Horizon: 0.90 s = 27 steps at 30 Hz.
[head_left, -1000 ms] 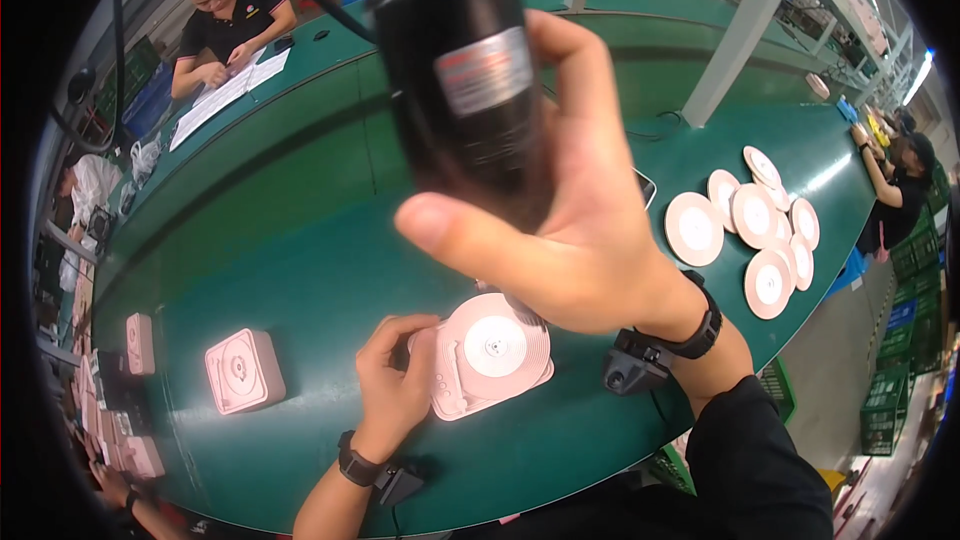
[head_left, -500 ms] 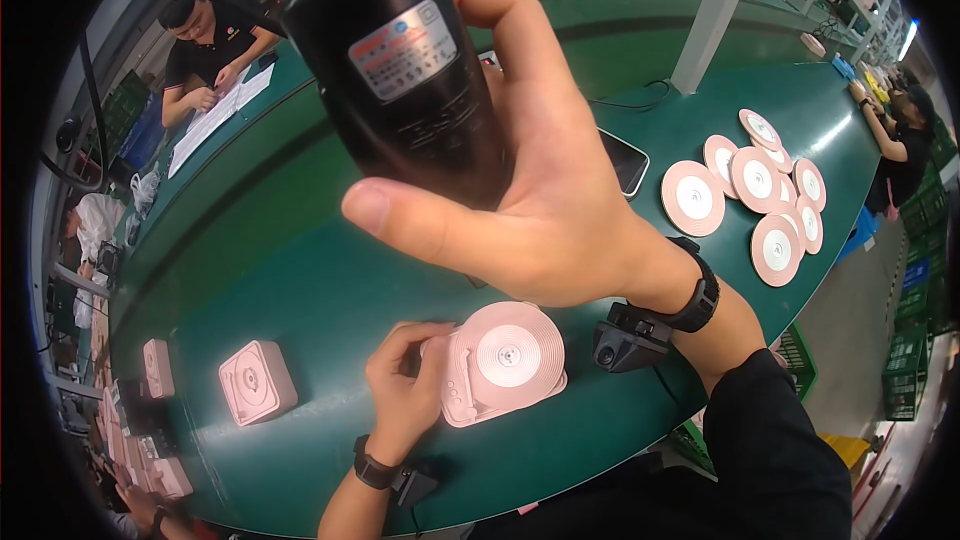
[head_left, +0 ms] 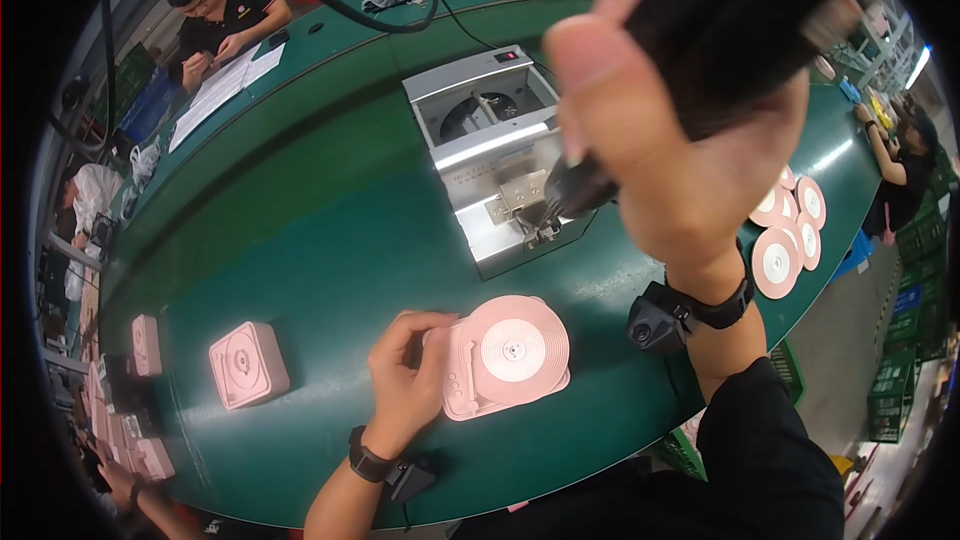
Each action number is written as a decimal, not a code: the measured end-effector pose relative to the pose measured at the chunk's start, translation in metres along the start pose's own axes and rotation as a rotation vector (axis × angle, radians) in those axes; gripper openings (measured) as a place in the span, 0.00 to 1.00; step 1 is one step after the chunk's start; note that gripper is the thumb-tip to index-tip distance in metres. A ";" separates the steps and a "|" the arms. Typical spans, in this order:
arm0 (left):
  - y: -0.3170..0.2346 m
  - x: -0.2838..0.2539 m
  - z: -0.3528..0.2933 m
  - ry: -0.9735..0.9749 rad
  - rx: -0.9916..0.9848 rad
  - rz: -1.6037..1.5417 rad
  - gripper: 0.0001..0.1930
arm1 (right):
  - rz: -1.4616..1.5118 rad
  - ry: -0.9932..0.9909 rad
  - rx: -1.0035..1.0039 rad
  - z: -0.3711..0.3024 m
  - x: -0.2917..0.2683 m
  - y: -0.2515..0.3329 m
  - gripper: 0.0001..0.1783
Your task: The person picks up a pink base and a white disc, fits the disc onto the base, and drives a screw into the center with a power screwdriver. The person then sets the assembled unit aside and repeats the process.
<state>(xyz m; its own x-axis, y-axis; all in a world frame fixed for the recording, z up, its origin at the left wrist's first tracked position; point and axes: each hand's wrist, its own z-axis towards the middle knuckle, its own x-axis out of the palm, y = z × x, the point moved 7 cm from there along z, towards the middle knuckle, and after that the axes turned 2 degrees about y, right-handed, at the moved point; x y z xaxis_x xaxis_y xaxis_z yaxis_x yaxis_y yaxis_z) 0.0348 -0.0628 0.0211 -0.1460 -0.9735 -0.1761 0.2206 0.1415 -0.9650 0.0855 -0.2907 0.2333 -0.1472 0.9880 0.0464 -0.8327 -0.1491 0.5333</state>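
Observation:
My right hand (head_left: 665, 140) is wrapped round a black electric screwdriver (head_left: 715, 25), raised close to the head view and blurred. The driver is tilted, its dark nose pointing down and left at the front of a grey screw feeder (head_left: 490, 155); whether its tip touches the feeder cannot be made out. Lower down, my left hand (head_left: 408, 370) grips the left edge of a pink toy record player (head_left: 510, 355) lying on the green table. A pink disc with a white centre sits on the player, beside its tonearm.
Several pink discs (head_left: 775, 262) lie at the right, partly behind my right hand. Two pink housings (head_left: 248, 365) (head_left: 146, 345) stand at the left on the green table (head_left: 330, 270). A black cable loop (head_left: 400, 25) hangs overhead. Other people work across and beside the table.
My right hand has swung right with the screwdriver and tilted it, uncovering the screw feeder. The phone is now hidden. My left hand stays on the record player.

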 end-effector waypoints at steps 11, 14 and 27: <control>0.003 0.002 -0.002 0.066 -0.030 -0.048 0.09 | -0.126 -0.070 -0.055 0.005 0.016 -0.017 0.24; 0.003 0.002 -0.002 0.079 -0.017 -0.056 0.11 | -0.118 -0.064 -0.056 0.003 0.017 -0.018 0.24; 0.006 0.001 -0.003 0.093 -0.081 -0.108 0.18 | -0.079 -0.047 -0.074 0.004 0.021 -0.020 0.22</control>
<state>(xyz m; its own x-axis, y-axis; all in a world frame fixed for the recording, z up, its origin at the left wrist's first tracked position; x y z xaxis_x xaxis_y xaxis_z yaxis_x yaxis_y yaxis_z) 0.0329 -0.0623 0.0145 -0.2544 -0.9634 -0.0843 0.1213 0.0547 -0.9911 0.1017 -0.2670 0.2269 -0.0562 0.9973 0.0471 -0.8780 -0.0718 0.4732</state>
